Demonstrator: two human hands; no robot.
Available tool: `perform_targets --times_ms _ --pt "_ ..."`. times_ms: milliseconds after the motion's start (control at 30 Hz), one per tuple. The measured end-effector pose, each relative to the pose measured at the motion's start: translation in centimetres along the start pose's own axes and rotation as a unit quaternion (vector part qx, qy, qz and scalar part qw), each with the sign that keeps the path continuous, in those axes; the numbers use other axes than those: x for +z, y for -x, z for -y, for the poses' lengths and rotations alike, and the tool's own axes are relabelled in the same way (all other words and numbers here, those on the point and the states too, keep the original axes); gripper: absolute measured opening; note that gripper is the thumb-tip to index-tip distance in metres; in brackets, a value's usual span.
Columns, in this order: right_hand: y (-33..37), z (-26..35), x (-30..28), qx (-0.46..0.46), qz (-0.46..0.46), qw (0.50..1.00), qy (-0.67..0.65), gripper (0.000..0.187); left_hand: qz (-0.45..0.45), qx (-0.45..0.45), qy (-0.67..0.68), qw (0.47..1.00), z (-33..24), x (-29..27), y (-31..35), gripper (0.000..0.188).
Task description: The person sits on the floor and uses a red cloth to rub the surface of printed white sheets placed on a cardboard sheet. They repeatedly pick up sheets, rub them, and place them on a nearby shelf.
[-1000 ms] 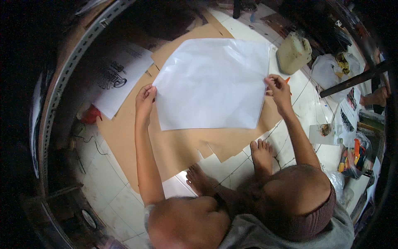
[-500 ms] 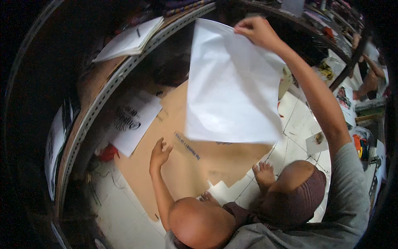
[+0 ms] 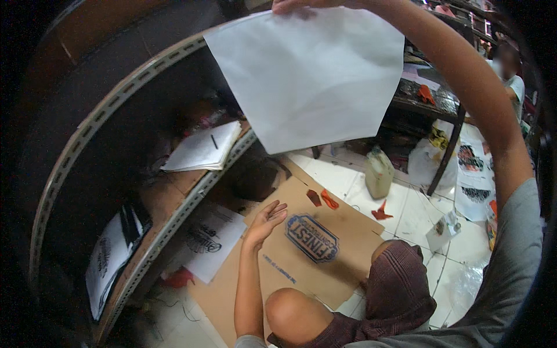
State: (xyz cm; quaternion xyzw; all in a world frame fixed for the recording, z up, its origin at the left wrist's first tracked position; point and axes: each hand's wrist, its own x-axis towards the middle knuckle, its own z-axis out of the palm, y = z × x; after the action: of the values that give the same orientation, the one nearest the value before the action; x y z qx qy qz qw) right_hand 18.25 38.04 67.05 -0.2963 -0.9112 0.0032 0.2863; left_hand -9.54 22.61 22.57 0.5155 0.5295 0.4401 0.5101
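Observation:
High at the top of the view, my right hand [image 3: 304,7] grips the upper edge of a large white sheet [image 3: 319,75], which hangs down from it. Whether it is paper or thin plastic I cannot tell. My left hand [image 3: 265,224] is held with fingers stretched out and nothing in it, over a brown cardboard sheet [image 3: 238,301] on the floor. Dark blue lettering in a frame [image 3: 312,238] is printed on the cardboard, just right of that hand. Beside the cardboard lies a white printed paper [image 3: 212,240].
A metal-edged shelf [image 3: 191,200] on the left holds a stack of papers [image 3: 203,148]. A cloudy plastic jerrycan [image 3: 379,173] stands on the tiles. Orange-red scraps [image 3: 329,199] lie nearby. Another person [image 3: 512,78] is at the far right, beyond a dark rack [image 3: 444,159].
My right hand has lifted the white sheet higher, uncovering the blue print on the cardboard. The left hand has moved forward and right. The head view has tilted upward.

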Motion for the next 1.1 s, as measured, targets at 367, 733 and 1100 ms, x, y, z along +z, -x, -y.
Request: perform_targets --times_ms 367,733,1100 --pt "-5.2 5.4 -5.2 -0.050 -0.080 0.984 -0.150 0.037 -0.203 0.205 0.230 0.929 -9.7 -3.4 1.7 0.085" --pt "-6.6 0.3 -5.2 -0.025 -0.089 0.984 -0.153 0.043 -0.164 0.292 0.298 0.894 -12.7 -1.0 2.8 0.038" --pt "-3.1 0.7 -2.9 0.122 -0.147 0.979 0.072 0.050 -0.178 0.255 0.285 0.907 -14.1 0.9 6.0 0.036"
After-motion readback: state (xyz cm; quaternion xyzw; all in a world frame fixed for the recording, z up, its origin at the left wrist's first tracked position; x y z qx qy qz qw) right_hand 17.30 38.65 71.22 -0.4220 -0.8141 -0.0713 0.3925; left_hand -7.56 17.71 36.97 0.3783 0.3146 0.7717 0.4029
